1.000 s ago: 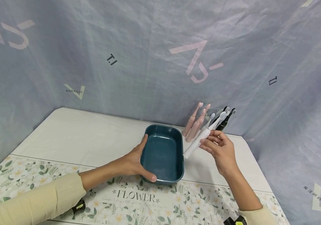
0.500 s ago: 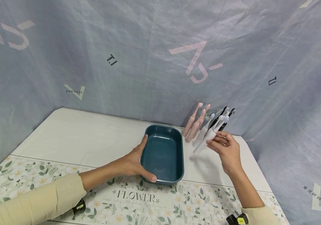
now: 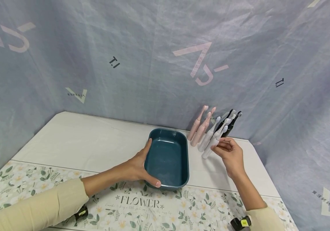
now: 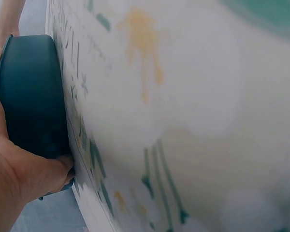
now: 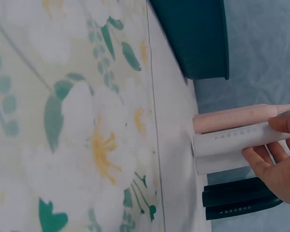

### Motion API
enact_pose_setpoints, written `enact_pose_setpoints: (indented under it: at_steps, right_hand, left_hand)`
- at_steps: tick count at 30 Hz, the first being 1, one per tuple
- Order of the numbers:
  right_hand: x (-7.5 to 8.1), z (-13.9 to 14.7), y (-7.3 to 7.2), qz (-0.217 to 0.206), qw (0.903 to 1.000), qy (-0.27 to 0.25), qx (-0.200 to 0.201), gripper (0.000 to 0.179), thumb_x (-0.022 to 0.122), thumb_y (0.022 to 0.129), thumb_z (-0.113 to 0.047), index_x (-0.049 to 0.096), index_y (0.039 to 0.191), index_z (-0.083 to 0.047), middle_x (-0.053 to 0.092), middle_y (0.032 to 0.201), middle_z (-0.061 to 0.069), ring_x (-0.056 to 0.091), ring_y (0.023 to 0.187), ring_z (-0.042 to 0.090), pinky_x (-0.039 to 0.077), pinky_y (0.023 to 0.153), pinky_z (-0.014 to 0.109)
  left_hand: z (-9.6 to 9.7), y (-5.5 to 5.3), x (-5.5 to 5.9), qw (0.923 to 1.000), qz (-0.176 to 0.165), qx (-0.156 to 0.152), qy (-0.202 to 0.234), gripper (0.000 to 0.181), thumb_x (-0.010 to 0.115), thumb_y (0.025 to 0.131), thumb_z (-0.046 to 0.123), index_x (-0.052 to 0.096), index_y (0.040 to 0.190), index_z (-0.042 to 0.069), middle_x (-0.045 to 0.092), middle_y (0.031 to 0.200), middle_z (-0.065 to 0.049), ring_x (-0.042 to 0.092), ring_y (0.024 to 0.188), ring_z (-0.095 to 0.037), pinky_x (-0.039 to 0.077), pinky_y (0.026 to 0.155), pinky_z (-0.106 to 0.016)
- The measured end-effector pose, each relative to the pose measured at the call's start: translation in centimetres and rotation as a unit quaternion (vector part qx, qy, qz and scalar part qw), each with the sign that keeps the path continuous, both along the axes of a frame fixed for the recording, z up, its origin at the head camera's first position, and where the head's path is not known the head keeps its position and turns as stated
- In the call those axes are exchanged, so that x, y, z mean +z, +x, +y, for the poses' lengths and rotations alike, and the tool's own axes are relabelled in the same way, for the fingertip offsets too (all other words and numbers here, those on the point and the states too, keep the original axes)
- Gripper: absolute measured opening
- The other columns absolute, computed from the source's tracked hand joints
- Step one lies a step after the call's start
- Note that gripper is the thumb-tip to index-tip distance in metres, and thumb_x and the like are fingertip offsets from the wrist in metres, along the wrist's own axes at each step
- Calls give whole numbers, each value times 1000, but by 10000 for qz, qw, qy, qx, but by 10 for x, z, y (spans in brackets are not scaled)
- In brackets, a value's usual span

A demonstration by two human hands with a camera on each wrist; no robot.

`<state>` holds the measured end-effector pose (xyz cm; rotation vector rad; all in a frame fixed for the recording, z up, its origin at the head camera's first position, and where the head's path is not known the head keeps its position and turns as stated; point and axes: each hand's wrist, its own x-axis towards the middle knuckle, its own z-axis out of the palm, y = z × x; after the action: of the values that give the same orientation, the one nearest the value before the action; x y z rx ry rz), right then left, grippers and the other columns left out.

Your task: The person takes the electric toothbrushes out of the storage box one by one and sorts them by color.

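My right hand (image 3: 230, 157) pinches a white electric toothbrush (image 3: 207, 152) by its handle between thumb and fingers. The brush is upright, its base at or just over the white table strip; contact cannot be told. In the right wrist view, the row of buttons on this white toothbrush (image 5: 227, 139) shows, and a second white handle (image 5: 217, 164) stands close beside it. My left hand (image 3: 137, 165) holds the left side of a deep teal rectangular bin (image 3: 168, 187), fingers along its wall, thumb at the near edge. Nothing lies inside the bin.
Several pink electric toothbrushes (image 3: 200, 130) stand behind the white ones, right of the bin. Black electric toothbrushes (image 3: 230, 126) stand behind my right fingers, partly hidden. A grey printed curtain (image 3: 142, 80) encloses the table; a floral mat (image 3: 110, 205) covers its front.
The white toothbrush has moved right, away from the bin's edge, and gone from tilted to more upright among the other white ones. My left hand and the bin have stayed put.
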<state>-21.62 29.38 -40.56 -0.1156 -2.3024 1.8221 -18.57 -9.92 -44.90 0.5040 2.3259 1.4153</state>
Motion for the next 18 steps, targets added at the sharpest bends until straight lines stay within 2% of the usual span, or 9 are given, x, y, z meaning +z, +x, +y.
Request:
enact_pose_setpoints:
  at_steps: [8, 18]
  right_hand:
    - [-5, 0, -4, -11, 9999, -60, -81, 41, 83, 100, 3, 61, 134, 0, 74, 100, -18, 77, 96, -1, 64, 89, 17]
    - [-6, -2, -9, -123, 9989, 188, -406, 43, 85, 100, -5, 64, 137, 3, 72, 97, -22, 74, 92, -5, 63, 84, 14]
  left_hand:
    - [-1, 1, 1, 10000, -32, 31, 44, 177, 111, 64, 53, -21, 180, 35, -8, 191, -15, -2, 178, -47, 22, 134, -80]
    - [0, 0, -1, 10000, -9, 34, 41, 176, 111, 64, 54, -21, 180, 36, -7, 192, -15, -1, 177, -48, 23, 133, -81]
